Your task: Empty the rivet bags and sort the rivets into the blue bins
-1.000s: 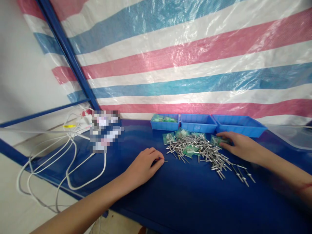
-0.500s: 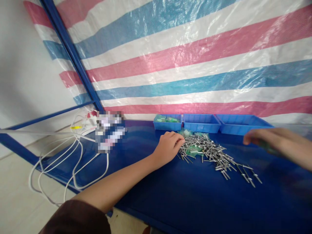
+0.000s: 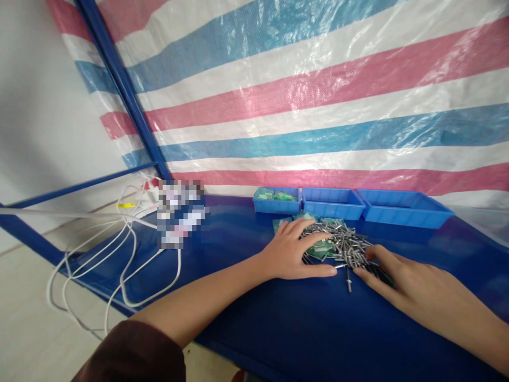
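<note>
The table (image 3: 318,329) has a glossy dark blue surface. Behind it hangs a sheet (image 3: 278,101) with red, white and blue stripes, creased and reflecting light. A blue post (image 3: 119,79) slopes along the left side, in front of a pale wall (image 3: 32,95). White cables (image 3: 131,249) loop over the table's left end and beyond its edge, above a pale floor (image 3: 27,297). A pixelated area (image 3: 181,212) covers items at the rear left; these cannot be identified.

Three blue bins stand in a row at the rear. The left bin (image 3: 276,207) contains green packets. The middle bin (image 3: 332,209) and the larger right bin (image 3: 405,215) are angled alongside. A translucent object (image 3: 485,223) lies at the far right.

The rivets (image 3: 350,244) form a loose pile on the table, in front of the bins and between the hands. Loose packets (image 3: 324,248) lie among and behind them. One rivet projects toward the near edge.

Left hand (image 3: 294,252): palm down over the pile's left side, fingers spread, thumb apart. Right hand (image 3: 417,286): at the pile's right end, thumb and forefinger apart against the rivets. Something dark green shows beneath it; whether it is gripped cannot be determined.
</note>
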Demonstrator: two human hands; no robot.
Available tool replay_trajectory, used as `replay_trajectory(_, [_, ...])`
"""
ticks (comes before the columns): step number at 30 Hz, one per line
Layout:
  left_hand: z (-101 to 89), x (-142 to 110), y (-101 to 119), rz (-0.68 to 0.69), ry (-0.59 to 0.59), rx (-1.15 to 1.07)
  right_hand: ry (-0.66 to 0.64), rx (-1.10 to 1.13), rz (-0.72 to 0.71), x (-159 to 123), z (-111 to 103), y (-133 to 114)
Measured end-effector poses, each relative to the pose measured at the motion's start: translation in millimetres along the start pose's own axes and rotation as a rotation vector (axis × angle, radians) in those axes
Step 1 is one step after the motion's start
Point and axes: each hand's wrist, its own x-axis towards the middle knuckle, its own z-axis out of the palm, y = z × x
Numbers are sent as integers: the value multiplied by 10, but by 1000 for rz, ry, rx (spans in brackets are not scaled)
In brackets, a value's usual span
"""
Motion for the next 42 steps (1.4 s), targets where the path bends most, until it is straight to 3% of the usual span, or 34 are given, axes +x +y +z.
replay_trajectory(3, [4,-5,-7,-6,-7,-7,-68,-227,-39,27,0,31])
replay_trajectory(6, [-22,24,40,1,60,9,22,-237,-41,120,-83,-20])
replay_trajectory(10, [-48,131,188,21,152,-76,70,69,20,372,-138,-274])
replay_trajectory(16, [-41,200,236,-245,252,-421,28,603,75,449,77,-630])
replay_trajectory(19, [-76,157,178,-282,249,-553,-61,723,150,353,120,-667])
replay_trajectory(22, [-112,123,165,-301,271,-598,-145,685,136,303,101,-641])
replay_trajectory(24, [-130,115,186,-284,268,-631,-116,603,72,289,78,-612])
replay_trajectory(27, [-157,112,228,-263,256,-676,65,395,-111,256,33,-580])
replay_trajectory(31, [-175,113,242,-385,188,-782,361,85,-548,214,-45,-561])
replay_trajectory(34, [-172,115,251,-422,50,-882,417,-88,-821,224,-76,-540])
replay_trajectory(36, [-167,119,267,-398,26,-963,399,-147,-873,235,-73,-526])
replay_trajectory(39, [-153,133,265,-348,97,-1040,383,-100,-764,230,-43,-524])
replay_trajectory(42, [-142,139,216,-314,201,-989,382,104,-413,206,-3,-556])
